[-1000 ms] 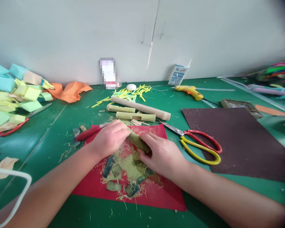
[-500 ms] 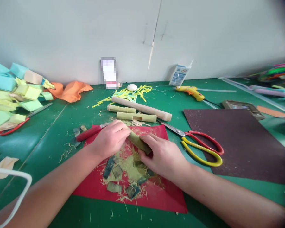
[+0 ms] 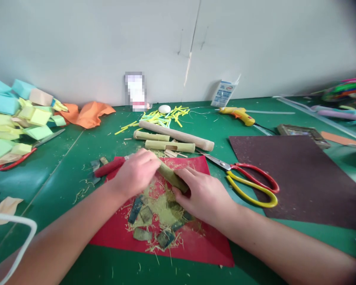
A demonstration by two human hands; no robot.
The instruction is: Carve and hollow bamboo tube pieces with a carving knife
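Both the left hand and right hand have their fingers curled around one greenish bamboo tube.

Open passages and obstacles on the green counter: a bare lane is running at the left, between the paper blocks and the red handle; another gap is lying between the wooden rod and the yellow glue gun. Beyond the left hand and right hand, the rod and two bamboo pieces are barring the way forward. Scissors are obstructing low travel rightward; past them, a dark board is lying flat.
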